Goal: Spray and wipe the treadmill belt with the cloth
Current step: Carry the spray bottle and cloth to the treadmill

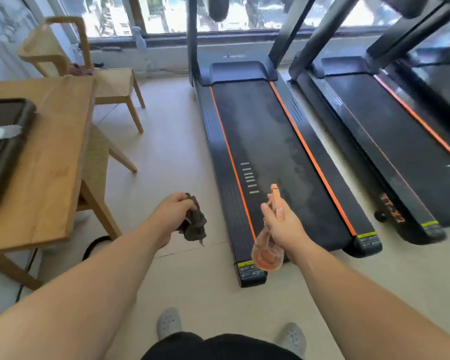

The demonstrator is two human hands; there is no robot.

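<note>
Left hand [174,214] clutches grey cloth [196,226] left of treadmill belt [265,141]; right hand [283,227] grips orange spray bottle [266,254] at belt's near end; yellow label [250,271] unreadable.

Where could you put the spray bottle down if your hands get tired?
The bare floor between the wooden table and the nearest treadmill is wide open. The table has a free strip of wood beside the dark tray. It is tight between it and the second treadmill, where only a thin gap shows.
</note>
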